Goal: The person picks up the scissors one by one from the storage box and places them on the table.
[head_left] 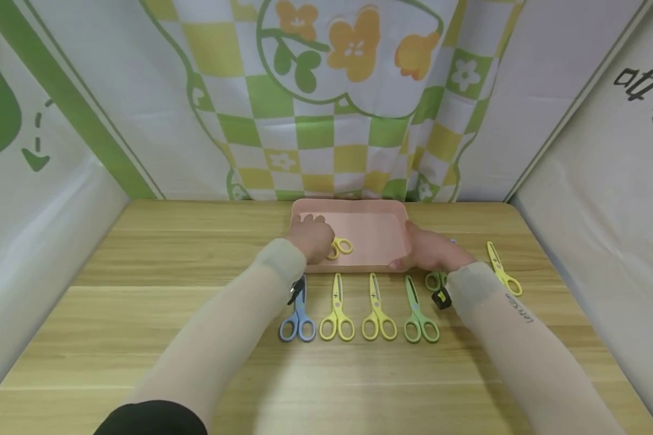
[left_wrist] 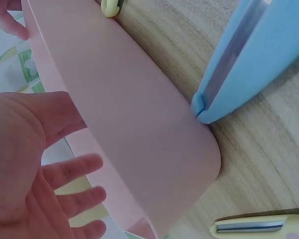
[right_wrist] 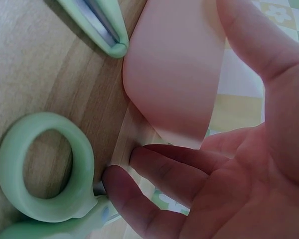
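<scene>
A pink tray (head_left: 370, 232) stands at the back of the table. My left hand (head_left: 311, 237) reaches over its left end, above yellow scissors (head_left: 343, 245) lying inside. In the left wrist view, several fingers (left_wrist: 79, 201) extend loosely beside the tray wall; the thumb side passes behind the wall. At the tray's right end, my right hand (head_left: 432, 249) rests against the rim, thumb at the near corner. The right wrist view shows its fingers (right_wrist: 174, 172) loosely bent, low beside the tray end and near a green scissors handle (right_wrist: 82, 169).
In front of the tray lie blue scissors (head_left: 299, 320), two yellow scissors (head_left: 337, 314) and green scissors (head_left: 418, 317), tips toward it. Another green pair (head_left: 434, 280) is partly under the right forearm. Yellow scissors (head_left: 503, 272) lie farther right. A checked cloth (head_left: 332, 133) hangs behind.
</scene>
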Motion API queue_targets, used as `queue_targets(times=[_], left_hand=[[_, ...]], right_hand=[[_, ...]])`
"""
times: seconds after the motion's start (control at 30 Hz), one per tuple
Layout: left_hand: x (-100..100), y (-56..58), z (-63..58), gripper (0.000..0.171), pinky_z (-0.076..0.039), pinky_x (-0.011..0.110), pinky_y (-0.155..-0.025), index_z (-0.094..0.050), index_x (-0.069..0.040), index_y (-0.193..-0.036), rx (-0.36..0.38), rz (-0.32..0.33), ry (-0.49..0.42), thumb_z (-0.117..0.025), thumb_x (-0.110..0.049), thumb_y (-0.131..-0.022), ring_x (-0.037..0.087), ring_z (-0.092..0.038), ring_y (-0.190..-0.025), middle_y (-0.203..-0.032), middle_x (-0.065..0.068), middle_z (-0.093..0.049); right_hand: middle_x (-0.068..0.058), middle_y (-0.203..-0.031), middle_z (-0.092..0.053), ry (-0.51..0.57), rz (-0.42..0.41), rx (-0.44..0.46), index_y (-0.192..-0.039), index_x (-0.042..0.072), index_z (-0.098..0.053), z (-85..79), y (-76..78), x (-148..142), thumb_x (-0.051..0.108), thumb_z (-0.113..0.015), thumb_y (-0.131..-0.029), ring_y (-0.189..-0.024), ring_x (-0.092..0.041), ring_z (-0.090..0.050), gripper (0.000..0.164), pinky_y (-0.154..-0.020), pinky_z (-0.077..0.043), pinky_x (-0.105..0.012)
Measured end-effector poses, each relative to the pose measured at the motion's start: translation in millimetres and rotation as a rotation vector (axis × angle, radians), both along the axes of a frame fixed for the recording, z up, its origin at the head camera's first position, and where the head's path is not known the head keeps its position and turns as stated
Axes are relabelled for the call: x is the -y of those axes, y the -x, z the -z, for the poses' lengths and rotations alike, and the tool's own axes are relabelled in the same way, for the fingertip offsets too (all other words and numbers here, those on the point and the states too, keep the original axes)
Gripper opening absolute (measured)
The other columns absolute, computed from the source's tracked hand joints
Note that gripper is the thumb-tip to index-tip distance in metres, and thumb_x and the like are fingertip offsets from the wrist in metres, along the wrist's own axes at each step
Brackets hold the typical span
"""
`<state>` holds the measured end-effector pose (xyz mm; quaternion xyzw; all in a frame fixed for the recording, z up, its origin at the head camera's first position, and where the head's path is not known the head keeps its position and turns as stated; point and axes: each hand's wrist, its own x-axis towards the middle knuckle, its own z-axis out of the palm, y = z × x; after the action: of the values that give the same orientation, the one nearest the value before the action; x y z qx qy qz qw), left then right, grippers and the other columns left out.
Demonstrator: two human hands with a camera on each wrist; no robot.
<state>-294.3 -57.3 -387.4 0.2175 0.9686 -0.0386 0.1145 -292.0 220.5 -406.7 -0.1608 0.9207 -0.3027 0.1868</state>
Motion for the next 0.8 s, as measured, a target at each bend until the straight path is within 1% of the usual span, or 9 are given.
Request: queue_targets(times=[0.03, 0.1, 0.17, 0.27, 0.37, 0.47, 0.63, 0.7, 0.8], left_hand=[[-0.2, -0.4, -0.7, 0.018, -0.02, 0.061, -0.111, -0.07, -0.018, -0.092, -0.002, 0.003, 0.005, -0.055, -0.022, -0.101, 0.033, -0.047, -0.118, -0.129, 0.012, -0.057], [-0.5, -0.6, -1.2, 0.013, -0.021, 0.061, -0.111, -0.071, -0.017, -0.091, 0.0, 0.003, 0.002, -0.062, -0.022, -0.098, 0.032, -0.049, -0.113, -0.123, 0.01, -0.059], [-0.6, -0.5, -0.2, 0.009, -0.021, 0.061, -0.111, -0.072, -0.017, -0.094, -0.002, -0.013, 0.0, -0.069, -0.025, -0.093, 0.032, -0.049, -0.114, -0.122, 0.01, -0.059], [-0.7, 1.1, 3.3, 0.019, -0.022, 0.061, -0.11, -0.073, -0.013, -0.102, -0.009, -0.056, 0.014, -0.072, -0.026, -0.088, 0.036, -0.047, -0.117, -0.125, 0.013, -0.057], [-0.2, 4.1, 10.0, 0.025, -0.024, 0.062, -0.108, -0.072, -0.011, -0.111, -0.02, -0.096, 0.055, -0.065, -0.023, -0.091, 0.041, -0.044, -0.121, -0.129, 0.017, -0.054], [0.6, 6.9, 15.6, 0.025, -0.024, 0.062, -0.107, -0.072, -0.012, -0.112, -0.026, -0.122, 0.08, -0.058, -0.017, -0.093, 0.044, -0.042, -0.123, -0.13, 0.018, -0.055], [2.4, 8.3, 17.9, 0.022, -0.025, 0.062, -0.106, -0.074, -0.014, -0.106, -0.04, -0.122, 0.093, -0.056, -0.013, -0.094, 0.044, -0.043, -0.122, -0.127, 0.017, -0.057], [3.4, 7.7, 16.5, 0.02, -0.024, 0.062, -0.106, -0.073, -0.014, -0.103, -0.036, -0.121, 0.084, -0.055, -0.012, -0.094, 0.045, -0.04, -0.125, -0.127, 0.016, -0.057], [5.0, 5.8, 13.2, 0.015, -0.019, 0.062, -0.109, -0.071, -0.014, -0.096, -0.033, -0.132, 0.057, -0.056, -0.011, -0.093, 0.046, -0.033, -0.132, -0.129, 0.016, -0.056]], right_hand=[[-0.033, -0.156, -0.022, 0.003, -0.002, -0.004, -0.155, -0.009, 0.0, 0.0, 0.0, -0.1, 0.036, -0.088, -0.077, -0.14, -0.043, -0.029, 0.126, -0.114, -0.023, -0.052], [-0.033, -0.156, -0.023, 0.009, -0.007, -0.01, -0.155, -0.009, 0.0, 0.1, 0.1, -0.4, 0.036, -0.088, -0.076, -0.139, -0.043, -0.031, 0.126, -0.113, -0.024, -0.052], [-0.033, -0.156, -0.022, 0.013, -0.006, -0.011, -0.155, -0.009, 0.0, -0.2, -0.1, -0.6, 0.036, -0.088, -0.076, -0.139, -0.043, -0.031, 0.126, -0.113, -0.024, -0.052], [-0.034, -0.155, -0.022, 0.007, -0.003, -0.006, -0.154, -0.01, 0.0, -0.6, -0.6, -0.5, 0.036, -0.088, -0.077, -0.14, -0.043, -0.03, 0.126, -0.113, -0.024, -0.052], [-0.034, -0.156, -0.02, -0.01, 0.009, 0.007, -0.154, -0.011, 0.002, -1.0, -1.3, -0.2, 0.037, -0.087, -0.078, -0.141, -0.044, -0.028, 0.126, -0.114, -0.023, -0.052], [-0.034, -0.156, -0.018, -0.022, 0.015, 0.013, -0.154, -0.011, 0.002, -0.8, -1.5, -0.2, 0.037, -0.086, -0.078, -0.141, -0.044, -0.027, 0.126, -0.114, -0.023, -0.052], [-0.034, -0.155, -0.021, -0.032, 0.015, 0.005, -0.154, -0.011, 0.002, -1.0, -1.9, -0.4, 0.038, -0.086, -0.079, -0.14, -0.044, -0.029, 0.125, -0.113, -0.024, -0.052], [-0.035, -0.155, -0.021, -0.035, 0.016, 0.006, -0.154, -0.011, 0.002, -1.2, -2.0, -0.3, 0.038, -0.086, -0.079, -0.14, -0.044, -0.029, 0.126, -0.113, -0.024, -0.052], [-0.035, -0.156, -0.02, -0.032, 0.016, 0.009, -0.154, -0.011, 0.002, -1.1, -1.7, -0.1, 0.039, -0.086, -0.078, -0.141, -0.044, -0.028, 0.126, -0.114, -0.023, -0.053]])
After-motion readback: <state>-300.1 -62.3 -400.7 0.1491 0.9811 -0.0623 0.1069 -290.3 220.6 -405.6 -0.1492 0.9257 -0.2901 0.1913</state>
